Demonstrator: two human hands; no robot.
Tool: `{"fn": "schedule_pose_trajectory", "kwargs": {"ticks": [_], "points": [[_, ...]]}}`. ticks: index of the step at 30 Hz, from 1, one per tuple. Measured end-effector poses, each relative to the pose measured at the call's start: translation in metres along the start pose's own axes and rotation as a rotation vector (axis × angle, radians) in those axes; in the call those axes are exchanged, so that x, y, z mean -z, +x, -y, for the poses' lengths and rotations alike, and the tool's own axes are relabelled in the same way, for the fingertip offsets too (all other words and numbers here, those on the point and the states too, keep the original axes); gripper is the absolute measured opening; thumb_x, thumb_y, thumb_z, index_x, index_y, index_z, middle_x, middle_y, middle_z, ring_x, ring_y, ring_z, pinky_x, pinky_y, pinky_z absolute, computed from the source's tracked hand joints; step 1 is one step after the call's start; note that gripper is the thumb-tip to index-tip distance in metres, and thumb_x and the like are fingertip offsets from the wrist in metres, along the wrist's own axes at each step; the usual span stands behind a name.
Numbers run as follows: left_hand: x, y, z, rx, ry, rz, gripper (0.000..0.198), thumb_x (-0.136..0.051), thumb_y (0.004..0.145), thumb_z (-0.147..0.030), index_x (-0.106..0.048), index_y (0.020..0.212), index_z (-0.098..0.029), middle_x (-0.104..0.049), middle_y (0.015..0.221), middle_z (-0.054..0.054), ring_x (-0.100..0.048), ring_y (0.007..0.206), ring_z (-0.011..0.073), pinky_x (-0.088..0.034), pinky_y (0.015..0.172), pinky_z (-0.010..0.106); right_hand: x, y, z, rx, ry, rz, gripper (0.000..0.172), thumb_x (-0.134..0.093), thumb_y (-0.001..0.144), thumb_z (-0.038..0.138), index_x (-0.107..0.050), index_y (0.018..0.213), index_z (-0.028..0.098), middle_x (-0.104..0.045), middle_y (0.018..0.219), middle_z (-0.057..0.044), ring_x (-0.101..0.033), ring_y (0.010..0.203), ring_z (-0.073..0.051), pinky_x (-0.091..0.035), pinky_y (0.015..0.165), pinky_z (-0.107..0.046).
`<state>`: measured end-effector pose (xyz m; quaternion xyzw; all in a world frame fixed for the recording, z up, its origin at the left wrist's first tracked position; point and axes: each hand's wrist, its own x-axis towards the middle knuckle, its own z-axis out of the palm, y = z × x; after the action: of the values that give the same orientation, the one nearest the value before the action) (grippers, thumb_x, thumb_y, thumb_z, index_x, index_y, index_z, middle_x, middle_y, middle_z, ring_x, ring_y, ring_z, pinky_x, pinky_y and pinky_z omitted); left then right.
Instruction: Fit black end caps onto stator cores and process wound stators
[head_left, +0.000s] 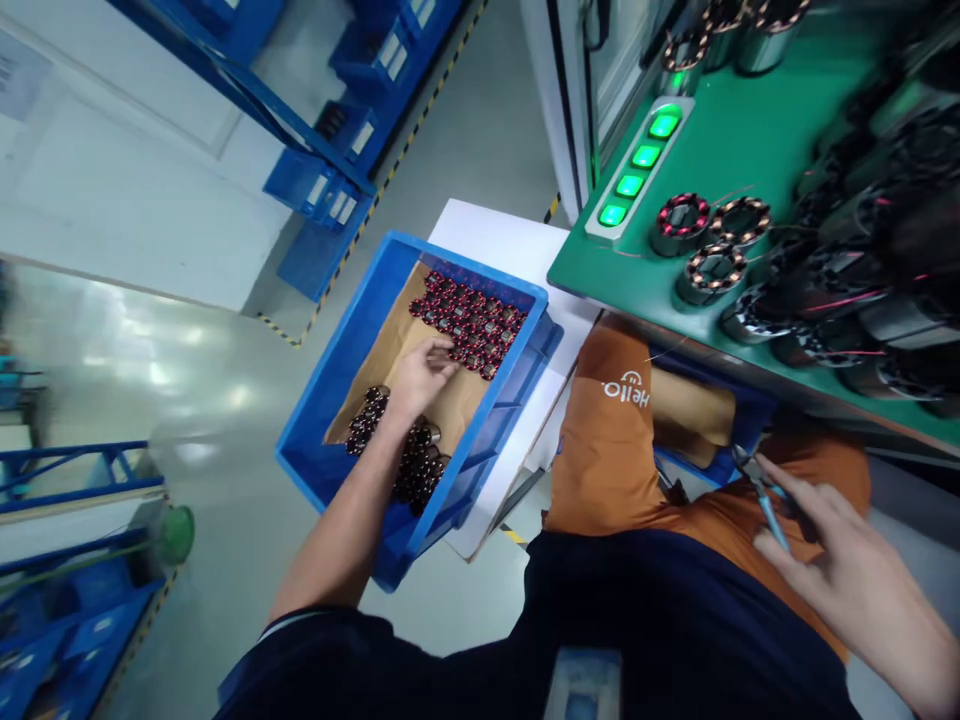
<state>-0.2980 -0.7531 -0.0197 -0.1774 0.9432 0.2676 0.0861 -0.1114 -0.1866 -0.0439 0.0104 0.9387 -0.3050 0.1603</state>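
Note:
My left hand (pixel 426 374) reaches into a blue bin (pixel 334 360), its fingers bent together beside the group of red-wound stator cores (pixel 476 322); what they hold, if anything, is too small to tell. Dark-wound cores (pixel 420 470) lie in the bin's near part, partly under my left forearm. Brown cardboard (pixel 461 400) lines the bin floor. Over my right thigh, my right hand (pixel 832 540) is closed around cutting pliers (pixel 766 503), with their jaws pointing up and away from me.
At the right, a green workbench (pixel 735 130) carries many wound stators (pixel 712 270) and a strip of green-lit buttons (pixel 629 186). The bin rests on a white board (pixel 487 232). Under the bench edge sits another cardboard-lined bin (pixel 694 410). Blue shelving (pixel 330 165) stands beyond.

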Motion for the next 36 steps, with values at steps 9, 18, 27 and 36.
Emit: {"fn": "schedule_pose_trajectory", "kwargs": {"ticks": [9,18,27,36], "points": [[0.022,-0.014,-0.175,-0.875,-0.231,-0.171,0.026,-0.083,0.110,-0.048,-0.087,0.127,-0.029,-0.089,0.131,0.005,-0.082,0.122,0.0271,-0.062,0.115,0.042,0.002,0.006,0.047,-0.056,0.083,0.071,0.075,-0.065,0.100,0.035,-0.069,0.174,0.026,-0.075,0.124,-0.010,-0.084,0.120,-0.034,-0.069,0.113,-0.053],[-0.037,0.031,-0.265,-1.155,0.010,0.013,0.031,-0.066,0.118,-0.049,-0.083,0.123,-0.024,-0.084,0.142,0.012,-0.077,0.133,0.0321,-0.053,0.122,0.054,0.019,-0.014,0.046,-0.048,0.150,0.055,0.077,-0.066,0.098,0.026,-0.069,0.175,0.025,-0.073,0.115,-0.007,-0.082,0.102,-0.030,-0.073,0.102,-0.050],[-0.017,-0.076,-0.259,-1.073,-0.381,-0.404,0.007,-0.085,0.095,-0.032,-0.085,0.098,-0.026,-0.088,0.115,0.004,-0.080,0.097,0.0210,-0.067,0.078,0.036,0.014,-0.035,0.023,-0.004,0.245,-0.059,0.044,-0.066,0.104,0.022,-0.077,0.146,0.025,-0.079,0.124,-0.010,-0.083,0.110,-0.029,-0.070,0.101,-0.046],[-0.092,-0.175,-0.248,-1.058,-0.433,-0.064,0.027,-0.104,0.094,-0.036,-0.078,0.098,-0.030,-0.087,0.113,0.001,-0.084,0.096,0.0195,-0.067,0.075,0.033,0.039,-0.029,0.082,0.226,0.553,-0.192,0.066,-0.063,0.106,0.008,-0.072,0.167,0.032,-0.079,0.124,-0.005,-0.074,0.107,-0.023,-0.066,0.098,-0.038]]}}
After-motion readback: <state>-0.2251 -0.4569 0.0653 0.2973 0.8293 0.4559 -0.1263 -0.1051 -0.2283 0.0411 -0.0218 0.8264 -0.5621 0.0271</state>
